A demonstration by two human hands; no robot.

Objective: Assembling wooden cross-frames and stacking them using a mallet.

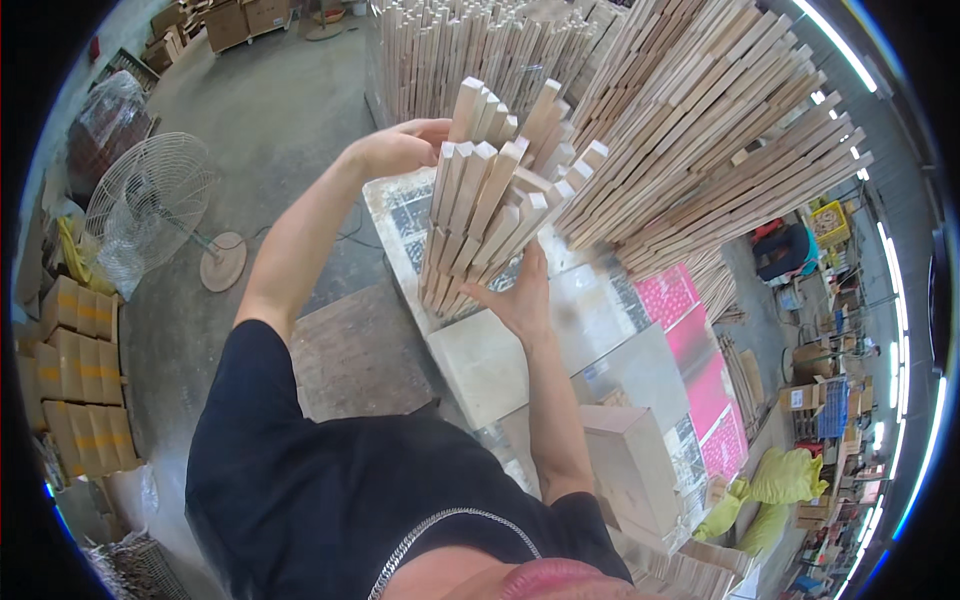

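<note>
Wooden sticks: a bundle [490,200] of pale, short sticks stands on end on the counter [490,365], fanned out a little at the top, pressed between both hands.
Left fingers: the left hand [400,148] is flat against the far upper side of the bundle, fingers [432,128] spread and curled over the stick tops, pushing in rather than clenched.
Right fingers: the right hand [518,295] is open, palm up against the near lower side, fingers [535,262] stretched along the sticks, bracing, not closed around them.
Step in hand: looks like squaring up and gathering the loose bundle, squeezing it together from two sides.
Next move calls for: by my read, even pressure from both palms and a straight lift or tamp, since the tops splay and a stick could slide out of the middle.
Just behind: a big stack of longer wooden slats [700,130] leans right beside the bundle, and more upright sticks [470,45] stand beyond.
On the counter: a pale block [625,460] sits nearer the person, pink sheets [690,330] to the right.
Floor, left: a standing fan [150,205] and stacked cardboard boxes [80,370], well apart from the work.
</note>
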